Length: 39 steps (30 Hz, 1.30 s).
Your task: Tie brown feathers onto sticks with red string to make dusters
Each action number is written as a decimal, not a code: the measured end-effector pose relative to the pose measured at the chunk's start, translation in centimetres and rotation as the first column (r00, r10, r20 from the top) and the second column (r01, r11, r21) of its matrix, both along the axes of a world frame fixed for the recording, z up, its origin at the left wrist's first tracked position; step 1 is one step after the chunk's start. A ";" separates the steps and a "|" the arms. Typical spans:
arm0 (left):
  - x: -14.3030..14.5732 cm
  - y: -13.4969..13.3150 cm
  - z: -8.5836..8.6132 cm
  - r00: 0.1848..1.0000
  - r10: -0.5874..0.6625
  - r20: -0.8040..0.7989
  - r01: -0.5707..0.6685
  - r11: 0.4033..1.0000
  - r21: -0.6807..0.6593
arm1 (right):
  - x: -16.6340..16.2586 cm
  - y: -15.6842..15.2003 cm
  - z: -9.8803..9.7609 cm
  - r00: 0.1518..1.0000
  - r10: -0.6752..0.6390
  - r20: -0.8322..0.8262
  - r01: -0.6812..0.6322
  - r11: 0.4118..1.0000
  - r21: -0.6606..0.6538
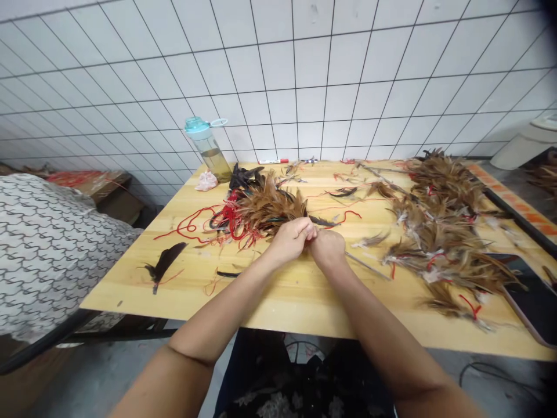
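Both my hands meet at the middle of the wooden table [278, 302]. My left hand [290, 238] is closed in a pinch at the base of a fan of brown feathers [267, 209] tied with red string [232, 226]. My right hand [327, 247] is closed too, pressed against the left one at the same spot; what its fingers hold is hidden. A thin quill [368, 266] lies on the table just right of my right hand.
A long heap of brown feathers with red ties [439, 226] covers the right side. A dark feather [165, 264] lies at the left. A water bottle [209, 148], a pink lump [206, 182] and a red marker [273, 161] stand near the tiled wall. A patterned cushion [47, 244] sits left.
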State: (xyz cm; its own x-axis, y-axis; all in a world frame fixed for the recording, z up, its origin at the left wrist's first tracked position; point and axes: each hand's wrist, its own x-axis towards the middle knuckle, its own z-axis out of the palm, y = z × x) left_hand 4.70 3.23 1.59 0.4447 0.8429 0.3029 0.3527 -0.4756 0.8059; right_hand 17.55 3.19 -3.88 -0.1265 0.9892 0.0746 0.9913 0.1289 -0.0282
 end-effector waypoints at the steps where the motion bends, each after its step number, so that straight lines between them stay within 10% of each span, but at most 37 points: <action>1: -0.4 0.2 0.8 0.997 0.002 -0.077 0.002 0.999 0.053 | 0.2 0.0 -0.1 1.000 -0.002 0.017 0.002 1.000 0.001; 8: -0.7 0.7 10.2 0.983 -0.181 0.022 0.178 0.932 -0.315 | 0.0 -0.5 0.6 0.998 0.051 0.028 -0.049 0.998 -0.045; 12: 4.1 2.3 16.5 0.962 -0.246 0.116 0.259 0.959 -0.113 | -0.3 -0.8 0.7 0.998 0.056 0.025 -0.054 0.996 -0.077; 16: 9.1 7.5 19.0 0.960 -0.275 0.053 0.272 0.961 0.060 | -0.3 -1.2 0.8 0.999 0.032 0.011 -0.031 0.996 -0.083; 21: 8.0 7.5 16.5 0.992 -0.120 0.039 0.110 0.974 0.196 | 0.5 -1.3 1.8 0.997 -0.045 -0.064 0.039 0.995 -0.087; 25: 1.8 0.8 12.3 0.794 -0.573 -0.203 0.560 0.819 -0.122 | 1.6 -1.3 3.5 0.984 -0.115 -0.140 0.102 0.990 -0.095; 27: -1.0 -0.9 8.8 0.733 -0.624 -0.270 0.555 0.779 -0.293 | 1.9 -1.6 4.3 0.975 -0.115 -0.192 0.105 0.993 -0.060; 30: -2.7 -0.6 2.7 0.952 -0.190 -0.240 0.145 0.971 -0.191 | 1.7 -2.0 4.9 0.964 -0.067 -0.255 0.074 0.997 0.016; 33: -1.6 1.0 -1.5 0.987 0.141 0.083 -0.131 0.984 -0.117 | 1.4 -2.4 4.9 0.943 0.046 -0.329 -0.035 0.999 0.040; 39: 2.2 2.4 -1.4 0.867 -0.217 0.448 0.331 0.924 -0.193 | 1.9 -2.3 5.0 0.815 0.236 -0.529 -0.222 0.971 0.091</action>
